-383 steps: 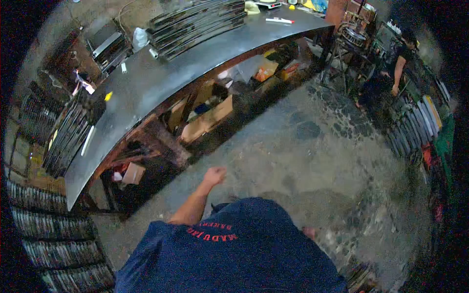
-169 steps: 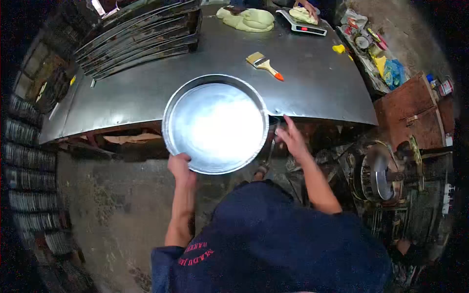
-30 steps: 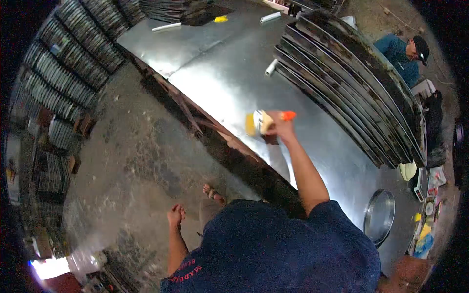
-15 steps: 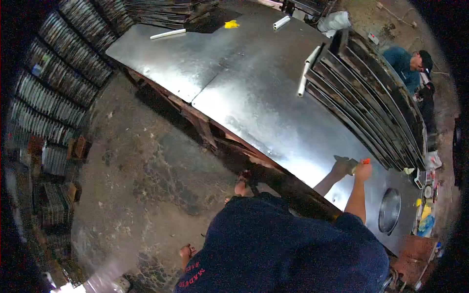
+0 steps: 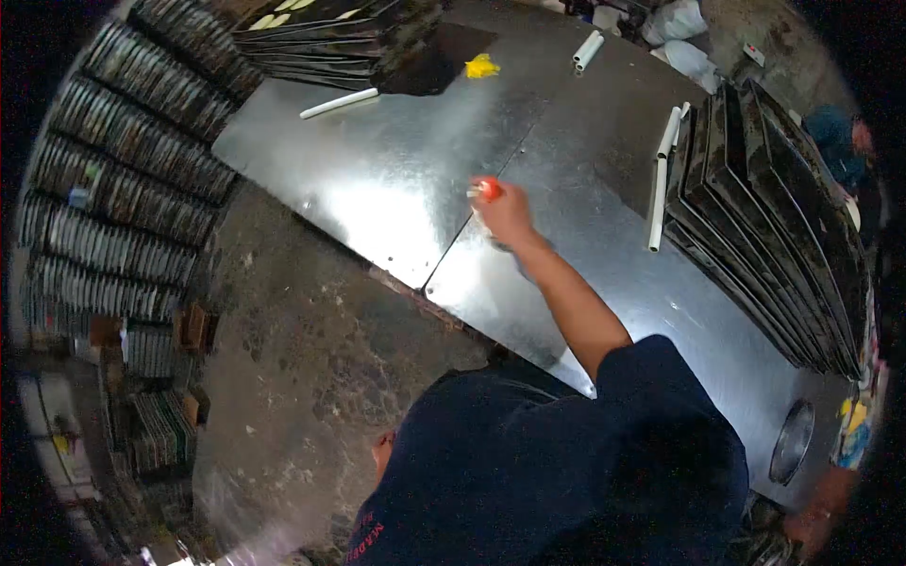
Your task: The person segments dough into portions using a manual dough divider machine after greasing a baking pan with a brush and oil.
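Note:
My right hand (image 5: 506, 219) is closed around a small orange-red object (image 5: 486, 189) with a pale end, held over the metal table (image 5: 557, 217) near the seam between its sheets. My left hand (image 5: 381, 453) hangs low beside my body, mostly hidden by the dark shirt, so its fingers cannot be made out. Beyond the right hand, a yellow cloth-like piece (image 5: 482, 66) lies on the table, with a white tube (image 5: 339, 103) to its left and short white tubes (image 5: 588, 51) to its right.
Stacked dark trays (image 5: 746, 217) stand on the right, beside upright white tubes (image 5: 658, 203). More trays (image 5: 311, 47) sit at the back left. A round metal dish (image 5: 792, 441) lies at the right end. Packed racks (image 5: 123, 170) line the left. Part of another person (image 5: 834, 141) shows at upper right.
My right hand has moved left and farther up over the table with the orange-red object. The view has shifted, and the left hand is less visible.

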A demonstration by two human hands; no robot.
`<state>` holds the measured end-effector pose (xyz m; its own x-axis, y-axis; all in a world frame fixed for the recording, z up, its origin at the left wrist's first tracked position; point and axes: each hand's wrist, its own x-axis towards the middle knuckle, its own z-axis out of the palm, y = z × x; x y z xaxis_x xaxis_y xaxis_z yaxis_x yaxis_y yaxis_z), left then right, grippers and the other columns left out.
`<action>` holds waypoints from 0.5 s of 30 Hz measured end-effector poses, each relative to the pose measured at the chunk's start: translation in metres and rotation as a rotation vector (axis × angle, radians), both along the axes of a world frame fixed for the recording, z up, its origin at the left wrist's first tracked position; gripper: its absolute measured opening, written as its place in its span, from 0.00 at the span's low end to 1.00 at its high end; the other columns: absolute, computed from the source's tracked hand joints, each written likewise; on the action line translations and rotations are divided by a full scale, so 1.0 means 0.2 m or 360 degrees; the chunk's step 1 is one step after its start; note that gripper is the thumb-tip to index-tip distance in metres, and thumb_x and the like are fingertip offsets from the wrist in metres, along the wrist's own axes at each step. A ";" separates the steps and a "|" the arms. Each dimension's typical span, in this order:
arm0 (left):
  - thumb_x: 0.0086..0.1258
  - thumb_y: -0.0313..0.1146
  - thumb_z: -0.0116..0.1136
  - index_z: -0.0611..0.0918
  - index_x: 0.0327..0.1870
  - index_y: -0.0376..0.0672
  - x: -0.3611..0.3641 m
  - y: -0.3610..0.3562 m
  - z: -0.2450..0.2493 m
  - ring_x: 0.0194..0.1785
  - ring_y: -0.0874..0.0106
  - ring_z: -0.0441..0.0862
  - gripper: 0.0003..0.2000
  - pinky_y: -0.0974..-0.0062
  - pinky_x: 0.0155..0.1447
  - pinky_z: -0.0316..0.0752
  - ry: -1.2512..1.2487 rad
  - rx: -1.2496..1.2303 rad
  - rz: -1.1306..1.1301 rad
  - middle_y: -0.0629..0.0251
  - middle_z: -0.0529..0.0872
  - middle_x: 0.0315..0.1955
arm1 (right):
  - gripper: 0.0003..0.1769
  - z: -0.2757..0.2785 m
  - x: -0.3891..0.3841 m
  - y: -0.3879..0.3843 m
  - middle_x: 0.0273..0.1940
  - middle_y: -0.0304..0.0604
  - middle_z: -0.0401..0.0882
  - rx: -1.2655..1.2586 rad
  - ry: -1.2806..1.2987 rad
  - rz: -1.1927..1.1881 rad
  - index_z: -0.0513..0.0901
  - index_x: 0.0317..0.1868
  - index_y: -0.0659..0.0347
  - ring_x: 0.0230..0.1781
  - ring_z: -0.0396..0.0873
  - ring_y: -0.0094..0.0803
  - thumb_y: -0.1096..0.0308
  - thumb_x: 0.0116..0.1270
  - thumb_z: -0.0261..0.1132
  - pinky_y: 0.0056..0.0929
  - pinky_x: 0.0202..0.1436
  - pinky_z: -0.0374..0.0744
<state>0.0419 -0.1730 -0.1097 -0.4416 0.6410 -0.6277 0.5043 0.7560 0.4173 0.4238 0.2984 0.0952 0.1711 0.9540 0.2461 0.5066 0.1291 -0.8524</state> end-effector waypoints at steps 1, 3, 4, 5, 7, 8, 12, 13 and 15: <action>0.72 0.37 0.44 0.77 0.34 0.43 -0.04 0.04 -0.02 0.29 0.71 0.69 0.11 0.76 0.41 0.66 -0.0024 -0.0066 -0.0101 0.65 0.75 0.24 | 0.18 0.17 -0.09 0.02 0.32 0.50 0.83 -0.0326 0.0337 0.0122 0.84 0.47 0.60 0.30 0.80 0.33 0.66 0.56 0.69 0.34 0.38 0.78; 0.72 0.36 0.42 0.75 0.34 0.44 -0.12 0.12 -0.07 0.29 0.70 0.66 0.10 0.73 0.39 0.63 -0.0211 -0.0085 0.0027 0.65 0.73 0.25 | 0.16 0.04 -0.11 0.24 0.35 0.44 0.83 -0.0295 0.0428 0.0321 0.84 0.48 0.55 0.36 0.79 0.29 0.66 0.59 0.66 0.30 0.43 0.78; 0.73 0.36 0.41 0.74 0.34 0.45 -0.16 0.16 -0.11 0.29 0.70 0.65 0.09 0.71 0.39 0.62 -0.0371 -0.0062 0.0208 0.65 0.71 0.25 | 0.15 0.02 -0.09 0.33 0.39 0.47 0.84 -0.0407 0.0558 0.0337 0.85 0.48 0.51 0.41 0.80 0.34 0.65 0.60 0.64 0.30 0.48 0.77; 0.73 0.35 0.40 0.73 0.34 0.45 -0.20 0.20 -0.15 0.29 0.70 0.63 0.09 0.70 0.38 0.60 -0.0492 -0.0057 0.0364 0.65 0.70 0.26 | 0.15 -0.05 0.00 0.43 0.39 0.44 0.84 -0.0322 0.0482 0.0310 0.85 0.49 0.51 0.41 0.80 0.32 0.66 0.61 0.63 0.30 0.48 0.77; 0.74 0.35 0.38 0.71 0.34 0.46 -0.37 0.23 -0.32 0.30 0.69 0.61 0.09 0.67 0.37 0.57 -0.1267 0.0114 0.0912 0.65 0.68 0.26 | 0.15 -0.16 0.38 0.56 0.41 0.40 0.85 -0.0422 0.0663 0.0242 0.84 0.50 0.53 0.40 0.81 0.27 0.70 0.63 0.61 0.28 0.46 0.79; 0.74 0.34 0.38 0.70 0.34 0.46 -0.38 0.35 -0.30 0.30 0.69 0.59 0.08 0.65 0.36 0.56 -0.2197 0.0238 0.1481 0.66 0.67 0.27 | 0.15 -0.10 0.58 0.57 0.40 0.40 0.85 -0.0256 0.0678 0.0231 0.83 0.51 0.58 0.38 0.81 0.24 0.71 0.64 0.62 0.27 0.42 0.80; 0.75 0.36 0.43 0.74 0.41 0.41 -0.61 0.83 -0.02 0.35 0.68 0.67 0.09 0.69 0.40 0.64 -0.1467 -0.0692 0.0725 0.61 0.73 0.32 | 0.16 0.15 1.19 0.52 0.34 0.46 0.85 -0.0243 -0.0551 -0.0706 0.82 0.49 0.63 0.33 0.83 0.32 0.62 0.65 0.64 0.34 0.39 0.81; 0.74 0.36 0.45 0.74 0.42 0.40 -0.75 0.92 -0.10 0.35 0.67 0.69 0.09 0.68 0.39 0.65 -0.1863 -0.0742 0.0748 0.60 0.75 0.33 | 0.14 0.12 1.35 0.50 0.34 0.49 0.84 -0.0379 -0.1115 -0.0749 0.83 0.47 0.60 0.35 0.83 0.39 0.65 0.63 0.62 0.37 0.39 0.80; 0.71 0.40 0.52 0.75 0.48 0.39 -1.06 1.13 -0.29 0.36 0.66 0.78 0.14 0.65 0.36 0.71 -0.3464 -0.0809 0.0885 0.57 0.80 0.36 | 0.13 0.00 1.45 0.54 0.34 0.53 0.83 -0.0519 -0.1708 -0.0803 0.84 0.45 0.56 0.36 0.83 0.46 0.67 0.62 0.59 0.40 0.39 0.79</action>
